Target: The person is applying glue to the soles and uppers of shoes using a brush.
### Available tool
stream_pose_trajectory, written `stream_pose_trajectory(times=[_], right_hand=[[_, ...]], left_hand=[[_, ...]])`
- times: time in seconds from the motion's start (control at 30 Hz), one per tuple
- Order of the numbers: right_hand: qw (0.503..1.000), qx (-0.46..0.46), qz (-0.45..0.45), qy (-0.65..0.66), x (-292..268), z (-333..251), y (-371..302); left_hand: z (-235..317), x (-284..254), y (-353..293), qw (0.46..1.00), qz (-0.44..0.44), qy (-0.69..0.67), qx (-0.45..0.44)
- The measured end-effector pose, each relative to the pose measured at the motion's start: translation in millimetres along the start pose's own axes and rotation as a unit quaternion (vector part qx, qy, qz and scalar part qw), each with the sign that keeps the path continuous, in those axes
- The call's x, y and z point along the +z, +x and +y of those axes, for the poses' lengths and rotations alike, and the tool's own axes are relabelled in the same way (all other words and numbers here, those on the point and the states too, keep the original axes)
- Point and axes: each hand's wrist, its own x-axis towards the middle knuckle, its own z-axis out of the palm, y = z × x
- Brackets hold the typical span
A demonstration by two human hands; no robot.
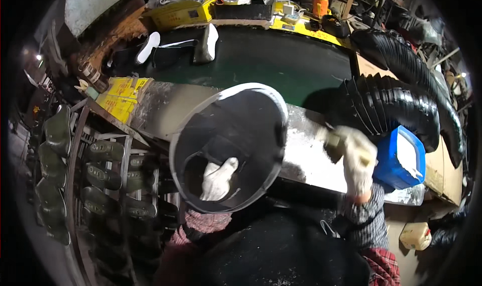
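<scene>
My left hand (219, 179), in a white glove, shows inside a large black oval piece (251, 130) with a pale rim, hollow like a shoe upper. Its fingers are closed on the piece's inner part, and the wrist passes behind the near rim. To the right, my gloved right hand (359, 160) is closed around a small brush-like tool (332, 139), blurred by motion. That hand is over the bench's white-smeared edge (306, 158). Just right of it stands a blue tub (386, 158) with white stuff inside.
Stacked black ribbed pieces (391, 105) lie at the right. Two white-soled shoes (206, 44) rest on the dark bench top (261, 55). A rack of dark soles (103, 173) stands at the left. A yellowish jug (415, 236) is at the lower right.
</scene>
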Motion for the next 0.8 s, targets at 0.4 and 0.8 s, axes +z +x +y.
stream_pose_trajectory(times=[0.4, 0.8], right_hand=[[0.888, -0.354, -0.288, -0.063, 62.8, -59.9, -21.6], [0.998, -0.005, -0.018, -0.062, -60.2, 2.6, -25.3]], left_hand=[[15.0, 36.6, 45.3, 0.829, -0.136, 0.466, 0.278], [29.8, 97.2, -24.5, 0.991, -0.126, 0.042, 0.028]])
